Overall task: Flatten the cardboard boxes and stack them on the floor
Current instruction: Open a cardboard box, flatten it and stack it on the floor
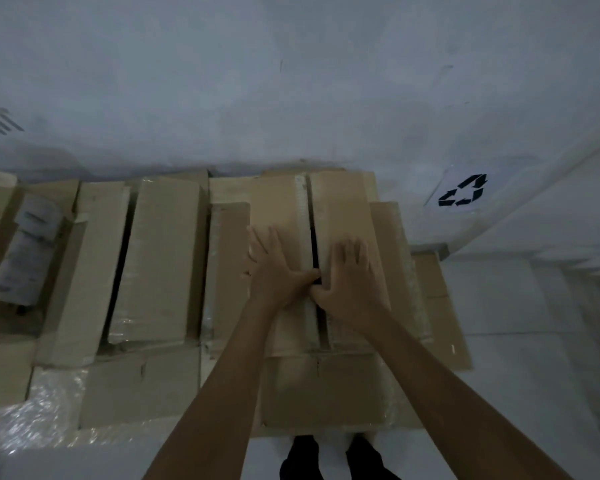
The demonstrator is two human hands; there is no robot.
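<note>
Near the floor's far edge by the wall, both hands press a cardboard box (326,289). Left hand (278,271) and right hand (352,284) lie flat on its top flaps, fingers spread, gripping nothing.

dim, cool light. pale grey wall (291,81) with scuffs; white floor (516,306) below it. 1 black recycling symbol (463,191) on a white sheet, right side.

Right hand (352,277) motion-blurred at its fingers, both thumbs tucked into the dark seam of the box (326,386) at centre, flattened cardboard (0,368) cut off at 9 o'clock, dark shoes (333,459) cropped at 6 o'clock
</note>
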